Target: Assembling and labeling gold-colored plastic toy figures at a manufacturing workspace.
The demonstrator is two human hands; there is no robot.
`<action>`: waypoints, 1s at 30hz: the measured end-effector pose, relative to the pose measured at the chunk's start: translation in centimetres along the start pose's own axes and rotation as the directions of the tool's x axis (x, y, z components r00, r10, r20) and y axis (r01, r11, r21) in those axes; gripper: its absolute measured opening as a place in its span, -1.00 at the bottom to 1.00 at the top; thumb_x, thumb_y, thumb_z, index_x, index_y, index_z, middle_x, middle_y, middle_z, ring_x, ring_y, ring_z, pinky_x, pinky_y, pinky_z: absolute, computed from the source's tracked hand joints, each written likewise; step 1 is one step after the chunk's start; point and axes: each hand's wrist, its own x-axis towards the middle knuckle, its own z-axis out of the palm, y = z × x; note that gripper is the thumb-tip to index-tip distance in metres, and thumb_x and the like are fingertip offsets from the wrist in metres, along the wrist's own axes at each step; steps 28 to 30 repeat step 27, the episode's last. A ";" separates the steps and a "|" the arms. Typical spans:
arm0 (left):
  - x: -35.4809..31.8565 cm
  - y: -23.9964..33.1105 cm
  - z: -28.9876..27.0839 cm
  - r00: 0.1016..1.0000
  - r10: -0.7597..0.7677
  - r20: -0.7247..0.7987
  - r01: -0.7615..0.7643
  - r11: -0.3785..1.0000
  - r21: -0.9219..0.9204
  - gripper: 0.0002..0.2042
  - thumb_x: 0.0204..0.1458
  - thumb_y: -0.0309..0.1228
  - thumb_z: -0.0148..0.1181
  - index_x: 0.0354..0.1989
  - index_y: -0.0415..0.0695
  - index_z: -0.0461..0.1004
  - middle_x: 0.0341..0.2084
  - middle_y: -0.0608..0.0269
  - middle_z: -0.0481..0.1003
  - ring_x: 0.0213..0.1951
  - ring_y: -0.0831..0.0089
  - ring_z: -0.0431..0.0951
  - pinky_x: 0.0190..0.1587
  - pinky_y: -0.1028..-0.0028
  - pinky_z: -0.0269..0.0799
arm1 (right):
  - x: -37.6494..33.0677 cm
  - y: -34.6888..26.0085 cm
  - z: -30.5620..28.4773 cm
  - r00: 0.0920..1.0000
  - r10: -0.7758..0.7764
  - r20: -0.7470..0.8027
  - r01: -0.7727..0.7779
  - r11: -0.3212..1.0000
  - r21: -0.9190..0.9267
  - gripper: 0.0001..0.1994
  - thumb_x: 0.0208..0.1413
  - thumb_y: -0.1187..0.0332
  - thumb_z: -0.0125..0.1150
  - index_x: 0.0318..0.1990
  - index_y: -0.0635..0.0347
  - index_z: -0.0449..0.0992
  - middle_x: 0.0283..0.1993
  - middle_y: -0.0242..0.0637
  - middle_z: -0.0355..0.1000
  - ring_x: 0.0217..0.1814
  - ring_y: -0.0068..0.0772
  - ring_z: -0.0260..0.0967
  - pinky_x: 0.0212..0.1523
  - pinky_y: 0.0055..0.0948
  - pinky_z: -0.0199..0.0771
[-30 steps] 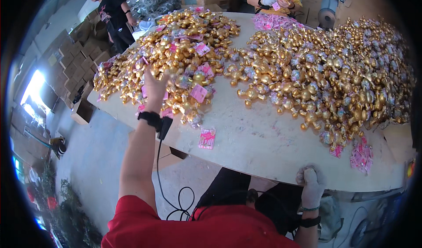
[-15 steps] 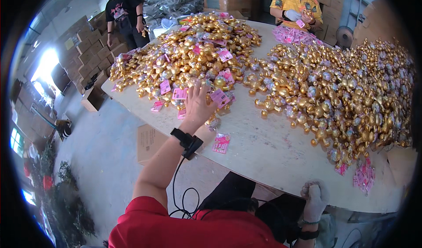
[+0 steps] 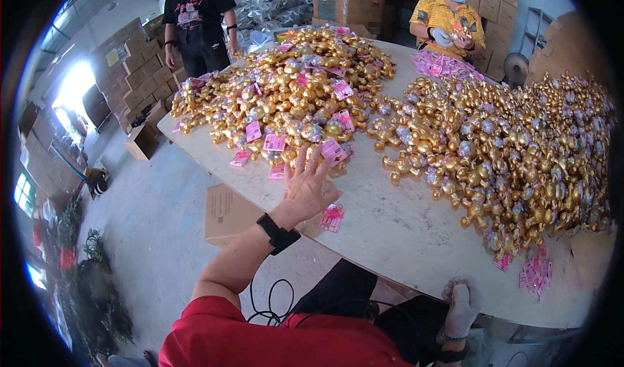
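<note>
Left hand (image 3: 307, 186), fingers spread and holding nothing, hovers at the table's (image 3: 390, 230) near edge beside the gold toys (image 3: 286, 97); gloved right hand (image 3: 460, 310) grips that edge.

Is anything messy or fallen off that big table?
Mostly tidy heaps. One pink tag lies alone near the table edge, by the left hand, apart from the gold toy pile. A cardboard box sits on the floor below.

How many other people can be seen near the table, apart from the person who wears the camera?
2. One person in a black shirt stands at the table's far left corner; one person in a yellow shirt is at its far side. Others may be hidden.
</note>
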 end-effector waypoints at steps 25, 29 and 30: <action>-0.3 2.5 -3.7 0.942 0.256 -0.216 -0.324 0.861 -0.392 -0.39 -0.03 -0.48 0.25 0.26 -0.13 0.25 0.34 0.08 0.10 0.36 0.07 0.07 0.35 0.14 -0.03 | 0.0 1.0 -0.4 0.984 -0.160 0.083 0.176 0.951 -0.254 -0.88 0.11 0.53 0.02 -0.31 0.36 0.50 -0.53 -0.40 0.39 -0.57 -0.70 0.22 -0.54 -0.65 0.22; -0.5 6.2 -9.1 0.931 0.102 -0.350 -0.318 0.698 -0.641 -0.32 -0.09 -0.50 0.31 0.28 -0.22 0.20 0.27 0.03 0.23 0.32 0.11 0.16 0.35 0.17 -0.02 | -0.2 1.2 -0.7 0.982 -0.151 0.110 0.177 0.943 -0.283 -0.88 0.11 0.53 0.02 -0.32 0.35 0.50 -0.55 -0.41 0.38 -0.58 -0.71 0.22 -0.55 -0.65 0.21; -0.5 6.2 -9.1 0.931 0.102 -0.350 -0.318 0.698 -0.641 -0.32 -0.09 -0.50 0.31 0.28 -0.22 0.20 0.27 0.03 0.23 0.32 0.11 0.16 0.35 0.17 -0.02 | -0.2 1.2 -0.7 0.982 -0.151 0.110 0.177 0.943 -0.283 -0.88 0.11 0.53 0.02 -0.32 0.35 0.50 -0.55 -0.41 0.38 -0.58 -0.71 0.22 -0.55 -0.65 0.21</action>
